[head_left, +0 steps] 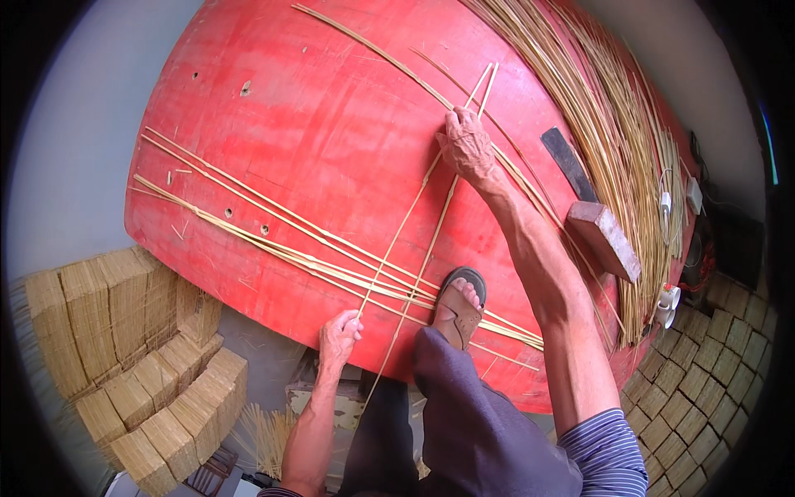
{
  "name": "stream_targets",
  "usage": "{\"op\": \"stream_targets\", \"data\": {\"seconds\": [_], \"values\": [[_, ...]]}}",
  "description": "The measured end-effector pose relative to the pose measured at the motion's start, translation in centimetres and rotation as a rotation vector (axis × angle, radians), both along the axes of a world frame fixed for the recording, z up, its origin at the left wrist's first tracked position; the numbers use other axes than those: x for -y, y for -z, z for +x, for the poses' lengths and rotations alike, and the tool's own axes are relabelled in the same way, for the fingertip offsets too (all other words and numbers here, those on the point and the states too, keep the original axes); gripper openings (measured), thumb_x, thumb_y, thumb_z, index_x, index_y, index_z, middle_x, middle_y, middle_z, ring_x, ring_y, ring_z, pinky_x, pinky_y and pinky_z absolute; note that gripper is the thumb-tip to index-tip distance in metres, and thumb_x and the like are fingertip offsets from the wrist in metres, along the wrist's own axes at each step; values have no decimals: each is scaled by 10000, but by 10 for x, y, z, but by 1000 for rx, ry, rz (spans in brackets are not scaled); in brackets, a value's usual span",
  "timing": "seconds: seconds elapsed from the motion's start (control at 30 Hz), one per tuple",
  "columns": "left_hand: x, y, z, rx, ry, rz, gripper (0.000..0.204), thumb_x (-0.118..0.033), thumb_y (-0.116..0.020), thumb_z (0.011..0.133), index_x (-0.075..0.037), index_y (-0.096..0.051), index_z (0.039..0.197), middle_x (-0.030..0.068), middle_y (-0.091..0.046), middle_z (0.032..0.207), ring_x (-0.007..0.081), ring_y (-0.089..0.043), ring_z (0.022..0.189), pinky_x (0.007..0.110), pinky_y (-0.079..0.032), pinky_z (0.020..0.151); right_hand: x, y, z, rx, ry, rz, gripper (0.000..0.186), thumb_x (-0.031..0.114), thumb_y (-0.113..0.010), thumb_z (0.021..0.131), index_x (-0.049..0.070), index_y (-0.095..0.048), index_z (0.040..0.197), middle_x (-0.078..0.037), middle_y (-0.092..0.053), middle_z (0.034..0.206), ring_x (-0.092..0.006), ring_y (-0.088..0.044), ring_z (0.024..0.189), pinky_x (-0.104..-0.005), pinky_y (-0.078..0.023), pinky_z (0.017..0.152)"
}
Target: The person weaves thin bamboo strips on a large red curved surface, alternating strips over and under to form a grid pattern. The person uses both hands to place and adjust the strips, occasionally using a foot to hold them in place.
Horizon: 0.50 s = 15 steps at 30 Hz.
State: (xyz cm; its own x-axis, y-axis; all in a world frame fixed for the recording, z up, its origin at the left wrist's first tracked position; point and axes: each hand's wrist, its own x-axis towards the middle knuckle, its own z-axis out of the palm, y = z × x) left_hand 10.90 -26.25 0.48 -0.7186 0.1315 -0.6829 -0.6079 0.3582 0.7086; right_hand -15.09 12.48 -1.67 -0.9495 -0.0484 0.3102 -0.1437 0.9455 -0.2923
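Observation:
Thin pale bamboo strips (306, 262) lie lengthwise over a red board (281, 166). My sandalled foot (457, 315) presses on them near the board's front edge. Two more strips (434, 238) run across these, from the near edge to the far right. My left hand (338, 338), at the near edge, is closed in a pinch on the lower end of one crossing strip. Further up, my right hand (468, 147) has its fingers closed around the crossing strips, where another long strip (381, 54) meets them. Its fingertips are partly hidden.
A thick spread of loose strips (600, 116) covers the board's right side, with a brick (603, 238) and a dark flat bar (567, 161) beside it. A white cup (667, 305) stands at the right edge. Tied blocks of cut strips (108, 311) are stacked lower left, others (696, 373) lower right.

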Motion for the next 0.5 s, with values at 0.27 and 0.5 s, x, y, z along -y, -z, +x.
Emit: {"op": "stream_targets", "data": {"seconds": [0.27,0.5], "values": [[-7,0,-4,-65,6,-40,257,-112,-578,956,53,-674,1128,78,-674,793,98,-604,639,268,-525,587,-13,1,-5,23,-20,13,326,166,-717,780,-12,-573,1012,-211,-583,1071,-384,-565,1066,-473,-482,928],[-21,-15,-12,-366,209,-221,245,-59,-617,904,47,-662,1120,146,-653,848,244,-644,723,359,-535,652,-16,-7,-2,27,-43,74,313,166,-700,801,-11,-590,1034,-206,-591,1099,-378,-566,1062,-479,-479,924]]}}
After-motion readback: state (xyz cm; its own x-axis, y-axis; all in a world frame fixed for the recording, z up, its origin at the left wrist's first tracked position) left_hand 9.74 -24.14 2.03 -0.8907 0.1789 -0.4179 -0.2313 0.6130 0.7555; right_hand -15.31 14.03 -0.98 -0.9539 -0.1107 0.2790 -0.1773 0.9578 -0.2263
